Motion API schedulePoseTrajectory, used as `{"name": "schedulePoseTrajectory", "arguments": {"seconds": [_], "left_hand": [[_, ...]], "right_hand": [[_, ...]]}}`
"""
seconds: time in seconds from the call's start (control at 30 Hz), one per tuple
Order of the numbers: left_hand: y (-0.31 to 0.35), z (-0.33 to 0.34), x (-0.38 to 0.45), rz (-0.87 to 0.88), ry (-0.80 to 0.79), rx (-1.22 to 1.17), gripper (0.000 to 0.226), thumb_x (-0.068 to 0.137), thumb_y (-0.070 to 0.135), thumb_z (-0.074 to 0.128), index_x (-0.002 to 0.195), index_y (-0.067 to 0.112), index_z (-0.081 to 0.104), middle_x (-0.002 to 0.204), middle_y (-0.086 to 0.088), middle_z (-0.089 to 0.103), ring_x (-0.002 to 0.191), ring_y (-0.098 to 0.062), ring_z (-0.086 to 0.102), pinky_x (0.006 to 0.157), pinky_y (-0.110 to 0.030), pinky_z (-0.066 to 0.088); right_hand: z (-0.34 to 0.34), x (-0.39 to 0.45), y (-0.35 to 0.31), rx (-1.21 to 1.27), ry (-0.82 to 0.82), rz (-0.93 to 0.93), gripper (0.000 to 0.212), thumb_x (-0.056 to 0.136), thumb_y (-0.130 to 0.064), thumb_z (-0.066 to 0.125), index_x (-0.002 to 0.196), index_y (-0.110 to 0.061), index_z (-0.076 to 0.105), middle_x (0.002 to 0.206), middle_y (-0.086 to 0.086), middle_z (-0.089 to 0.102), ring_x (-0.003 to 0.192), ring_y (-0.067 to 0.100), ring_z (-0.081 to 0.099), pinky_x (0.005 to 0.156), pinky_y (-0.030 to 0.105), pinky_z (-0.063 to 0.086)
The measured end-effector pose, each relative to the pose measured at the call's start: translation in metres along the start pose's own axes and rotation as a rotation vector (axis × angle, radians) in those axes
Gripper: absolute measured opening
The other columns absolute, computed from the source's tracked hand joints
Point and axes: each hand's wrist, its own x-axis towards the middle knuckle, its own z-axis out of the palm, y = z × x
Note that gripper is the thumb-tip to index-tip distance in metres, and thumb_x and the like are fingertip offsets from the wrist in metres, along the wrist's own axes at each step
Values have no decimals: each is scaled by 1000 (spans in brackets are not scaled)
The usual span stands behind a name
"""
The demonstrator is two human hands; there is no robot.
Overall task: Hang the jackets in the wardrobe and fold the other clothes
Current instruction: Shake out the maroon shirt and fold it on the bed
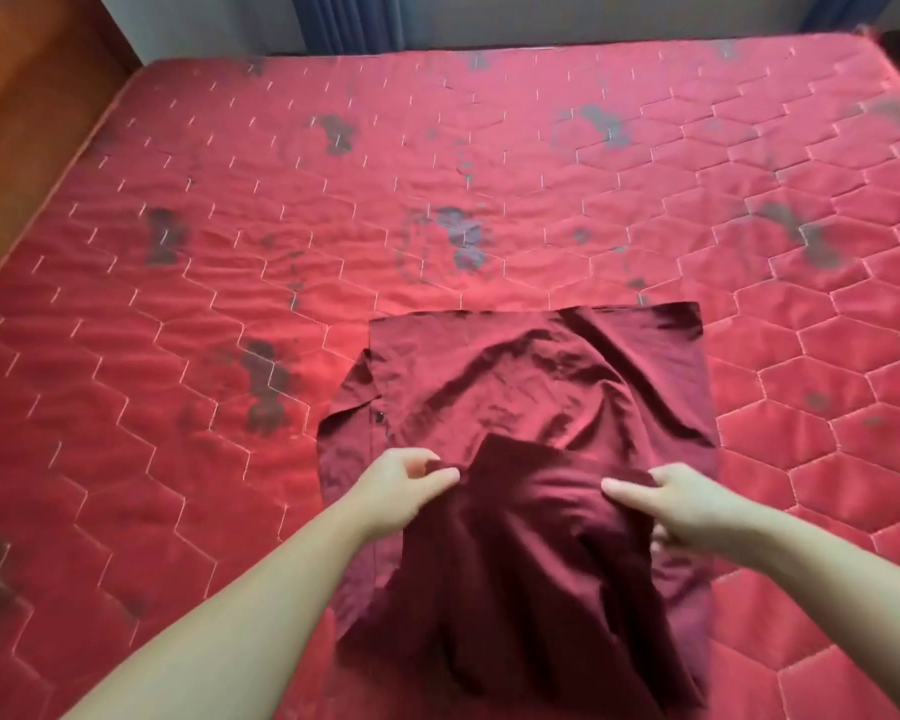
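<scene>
A dark maroon button shirt (520, 387) lies spread on the red quilted mattress (437, 174), near its front edge. Its near part is lifted and doubled over toward the middle. My left hand (404, 483) pinches the left corner of that raised fold. My right hand (668, 498) grips the fold's right corner, thumb on top. Both hands sit level with each other, about a shirt's width apart. A dark button shows on the shirt's left edge. No jacket is in view.
A brown wooden bed frame (27, 122) runs along the mattress's left side. Blue curtains (349, 18) hang against a pale wall at the far end. Dark stains dot the mattress surface.
</scene>
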Motion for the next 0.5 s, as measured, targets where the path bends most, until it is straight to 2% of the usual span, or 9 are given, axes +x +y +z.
{"name": "schedulePoseTrajectory", "arguments": {"seconds": [0.17,0.23,0.27,0.3,0.33,0.37,0.4,0.47,0.5], "left_hand": [[36,-32,117,93,204,-66,11,91,24,67,85,15,70,80,7,70,70,-5,58,69,-22,47],[51,-43,168,130,354,-57,15,93,25,63,100,14,69,92,3,69,88,-12,63,81,-26,48],[54,-44,189,125,460,-1,22,93,27,61,112,16,65,102,2,66,101,-17,62,89,-28,44],[53,-41,204,121,564,103,31,93,30,59,123,22,59,113,2,62,112,-20,56,95,-31,39],[48,-35,211,133,628,242,39,92,34,56,131,28,51,125,3,56,120,-21,50,99,-35,35],[39,-23,212,179,637,384,45,91,37,55,135,32,46,134,5,51,125,-21,45,102,-39,32],[27,-7,207,245,587,503,49,90,41,52,137,35,43,140,6,46,129,-21,41,104,-42,28],[-8,27,188,303,398,710,57,88,54,37,143,42,32,155,6,29,142,-23,24,112,-47,14],[-27,39,177,279,305,799,63,87,60,25,148,47,19,161,6,13,147,-22,8,115,-50,2]], "right_hand": [[-41,92,-78,45,219,-57,33,83,-41,71,69,-14,60,37,-7,43,29,9,34,35,16,27],[-55,132,-108,66,364,-123,31,86,-43,66,73,-15,62,48,0,53,37,12,46,40,20,37],[-58,150,-117,2,465,-148,33,86,-47,63,86,-15,65,68,7,63,55,19,60,56,25,48],[-57,166,-122,-125,584,-174,43,87,-51,60,108,-14,63,98,13,65,84,26,65,78,33,52],[-48,177,-122,-282,689,-201,57,87,-53,57,129,-14,52,124,14,56,110,30,58,95,41,44],[-31,181,-117,-411,763,-283,65,88,-52,56,139,-15,42,138,12,45,123,32,49,101,46,38],[-7,180,-109,-495,789,-397,66,88,-50,54,142,-16,39,144,10,40,128,32,44,102,49,36],[49,173,-81,-614,734,-568,62,87,-49,48,142,-20,44,149,10,38,133,33,41,104,52,36],[72,172,-62,-682,682,-582,62,86,-49,44,142,-23,45,152,11,37,135,33,39,106,54,34]]}}
